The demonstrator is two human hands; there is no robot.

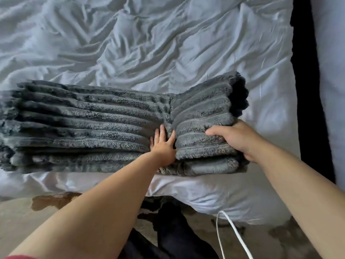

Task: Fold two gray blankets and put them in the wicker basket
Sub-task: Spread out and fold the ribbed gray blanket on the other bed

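Mid-fold on one gray blanket (pixel 93 124), by the looks of it. Lying long and ribbed across the near edge of the bed (pixel 149 43), on top of rumpled white bedding, already doubled up into a thick strip. Pinning it down at a crease right of the middle with the left hand (pixel 164 144), fingers straight and flat against the plush. Gripping the right-hand end with the right hand (pixel 235 137), thumb on top and fingers curled underneath, holding that end up off the bed and tipped toward the left. So: hands apart, one pressing flat, the other clamped on fabric.

Guessing at the step: folding the right end over onto the rest to shorten the strip. Next up, probably: swinging that raised flap leftward over the crease, sliding the left hand out before getting it trapped, then lining up the edges and patting everything down. Worth watching the thick pile, likely to spring back or slip out of stack if let go too soon.

Can't spot a second blanket or the wicker basket anywhere in view, so no telling where to find either. Early-to-middle of the whole job, judging by that. Also spotted a white cable (pixel 233 230) down low below the bed's edge, well apart from the blanket.
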